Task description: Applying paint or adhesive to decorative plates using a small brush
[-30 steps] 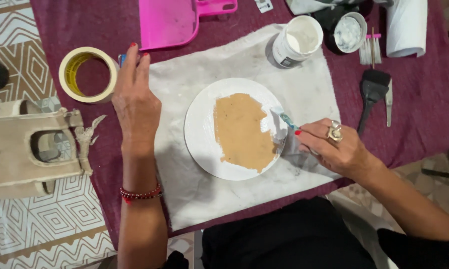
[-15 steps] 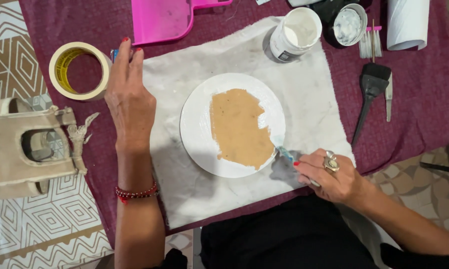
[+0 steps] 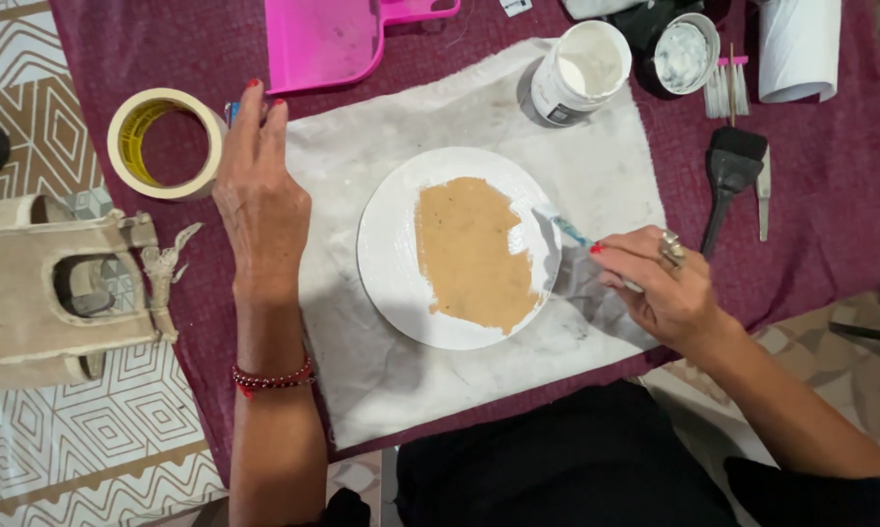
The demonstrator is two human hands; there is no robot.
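Paintbrush [image 3: 567, 230], gripped in the right hand [image 3: 659, 288], has been brought back to the white disc's [image 3: 391, 263] right edge; the left hand [image 3: 257, 200] rests open, flat.

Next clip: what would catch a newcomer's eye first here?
The round white plate at the centre, its middle still bare tan, sits on a stained white cloth over the maroon table cover. The right hand has a grip on a thin blue-handled paintbrush at the plate's right edge. The left hand lies flat beside a roll of cream masking tape, below a bright pink plastic dustpan.
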